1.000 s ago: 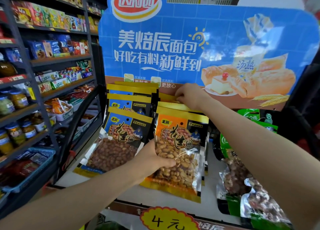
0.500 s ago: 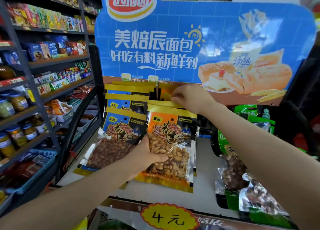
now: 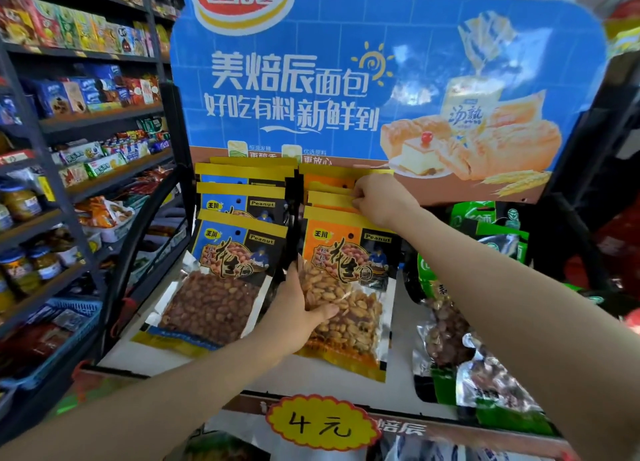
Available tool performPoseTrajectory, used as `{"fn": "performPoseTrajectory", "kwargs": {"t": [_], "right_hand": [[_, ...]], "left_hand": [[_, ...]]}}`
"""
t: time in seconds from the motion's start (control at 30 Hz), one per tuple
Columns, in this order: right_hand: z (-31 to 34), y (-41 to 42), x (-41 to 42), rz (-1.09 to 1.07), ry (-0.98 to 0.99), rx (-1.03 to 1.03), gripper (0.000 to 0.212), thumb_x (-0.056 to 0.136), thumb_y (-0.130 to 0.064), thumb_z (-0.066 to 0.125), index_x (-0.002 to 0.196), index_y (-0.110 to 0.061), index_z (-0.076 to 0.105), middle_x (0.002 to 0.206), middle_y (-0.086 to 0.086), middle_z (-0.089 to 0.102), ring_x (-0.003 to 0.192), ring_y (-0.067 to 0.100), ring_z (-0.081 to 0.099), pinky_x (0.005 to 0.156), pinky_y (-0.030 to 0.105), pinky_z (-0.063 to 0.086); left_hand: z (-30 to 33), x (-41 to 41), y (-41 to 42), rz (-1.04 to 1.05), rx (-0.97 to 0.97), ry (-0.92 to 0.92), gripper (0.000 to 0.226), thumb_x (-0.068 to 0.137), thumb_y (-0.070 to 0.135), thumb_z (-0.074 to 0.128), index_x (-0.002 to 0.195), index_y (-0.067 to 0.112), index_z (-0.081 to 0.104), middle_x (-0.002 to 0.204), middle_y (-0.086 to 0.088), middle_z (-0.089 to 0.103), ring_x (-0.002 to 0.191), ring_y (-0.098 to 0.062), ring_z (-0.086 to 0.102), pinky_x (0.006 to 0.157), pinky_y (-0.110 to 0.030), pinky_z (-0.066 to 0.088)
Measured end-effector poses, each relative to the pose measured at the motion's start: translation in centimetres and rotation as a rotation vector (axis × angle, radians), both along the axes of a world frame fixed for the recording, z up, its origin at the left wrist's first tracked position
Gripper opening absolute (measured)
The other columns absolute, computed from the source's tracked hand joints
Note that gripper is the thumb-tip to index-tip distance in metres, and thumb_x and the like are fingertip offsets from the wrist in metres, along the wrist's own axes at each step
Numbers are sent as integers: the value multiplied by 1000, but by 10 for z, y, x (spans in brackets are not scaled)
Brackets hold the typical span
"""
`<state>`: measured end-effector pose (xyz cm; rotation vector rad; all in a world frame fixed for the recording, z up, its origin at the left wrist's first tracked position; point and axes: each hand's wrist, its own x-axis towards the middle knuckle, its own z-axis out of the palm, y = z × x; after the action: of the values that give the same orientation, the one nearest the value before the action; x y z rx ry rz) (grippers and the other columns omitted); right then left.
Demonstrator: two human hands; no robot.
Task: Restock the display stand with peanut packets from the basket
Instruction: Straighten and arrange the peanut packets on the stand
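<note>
An orange-labelled peanut packet (image 3: 349, 287) lies at the front of the orange stack on the display stand (image 3: 339, 374). My left hand (image 3: 294, 315) grips its lower left side, thumb across the clear window. My right hand (image 3: 379, 199) pinches the yellow top edges of the orange packets (image 3: 329, 183) stacked behind it. To the left sits a stack of blue-labelled peanut packets (image 3: 225, 273). The basket is out of view.
A blue bread poster (image 3: 381, 79) backs the stand. Green nut packets (image 3: 485, 339) lie at the right. Dark shelves (image 3: 86, 121) with snacks and jars stand at the left. A yellow price tag (image 3: 320, 422) hangs on the stand's front edge.
The front orange packet has slid down and settled lower on the stand. My right hand has moved a little right along the top edges of the rear packets.
</note>
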<state>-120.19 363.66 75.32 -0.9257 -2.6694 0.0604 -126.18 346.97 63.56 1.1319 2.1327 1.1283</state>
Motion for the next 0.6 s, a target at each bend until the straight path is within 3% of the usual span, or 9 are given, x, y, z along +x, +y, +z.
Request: {"fn": "performPoseTrajectory", "kwargs": {"t": [0.13, 0.2, 0.3, 0.4, 0.43, 0.5, 0.53, 0.6], "right_hand": [[13, 5, 24, -3, 20, -13, 24, 92, -14, 48, 107, -1, 63, 107, 17, 66, 96, 32, 60, 81, 37, 49], [29, 1, 49, 85, 128, -149, 26, 92, -17, 51, 113, -6, 60, 103, 12, 63, 93, 25, 58, 86, 36, 46], [43, -14, 97, 203, 332, -393, 14, 93, -11, 50, 98, -9, 63, 79, 5, 64, 74, 20, 58, 79, 36, 49], [39, -23, 142, 143, 381, -460, 19, 93, -3, 47, 90, -11, 64, 77, 1, 65, 68, 7, 61, 75, 27, 48], [35, -25, 156, 115, 379, -481, 22, 91, 1, 48, 87, -12, 64, 78, 3, 65, 67, 3, 61, 75, 23, 48], [26, -32, 182, 65, 344, -523, 21, 81, 4, 50, 87, -9, 65, 83, 9, 65, 69, -2, 61, 74, 12, 48], [22, -36, 193, 29, 295, -516, 27, 75, 4, 47, 93, -5, 66, 88, 8, 64, 75, 0, 61, 72, 7, 46], [13, -38, 209, -46, 129, -420, 35, 76, 8, 45, 105, 1, 64, 94, 5, 61, 87, 9, 57, 68, 5, 40]], "left_hand": [[6, 7, 5, -14, -11, 80, 104, 82, 37, 64, 145, 20, -17, 157, -2, 10, 141, -24, 23, 113, -38, 25], [8, 7, 2, -4, -6, 105, 105, 81, 38, 65, 145, 19, -15, 157, -4, 10, 141, -26, 21, 114, -40, 23], [11, 17, -5, 0, 59, 357, 100, 81, 38, 65, 147, 15, -7, 157, -4, 2, 144, -24, 6, 116, -39, 12], [24, 39, -8, -165, 247, 519, 77, 86, 33, 60, 146, 17, 14, 154, 1, 8, 142, -18, 7, 113, -27, 4], [27, 48, -7, -250, 272, 477, 68, 88, 30, 58, 144, 19, 21, 152, 2, 16, 140, -15, 14, 112, -22, 4], [29, 67, -1, -403, 237, 301, 60, 91, 28, 54, 143, 18, 27, 146, 1, 32, 130, -13, 36, 112, -25, 22], [28, 75, 3, -442, 195, 201, 61, 92, 29, 53, 144, 17, 23, 145, 0, 35, 124, -12, 41, 109, -29, 33], [22, 90, 12, -459, 82, 69, 71, 92, 32, 51, 147, 17, 9, 149, -4, 31, 128, -16, 41, 109, -37, 36]]}}
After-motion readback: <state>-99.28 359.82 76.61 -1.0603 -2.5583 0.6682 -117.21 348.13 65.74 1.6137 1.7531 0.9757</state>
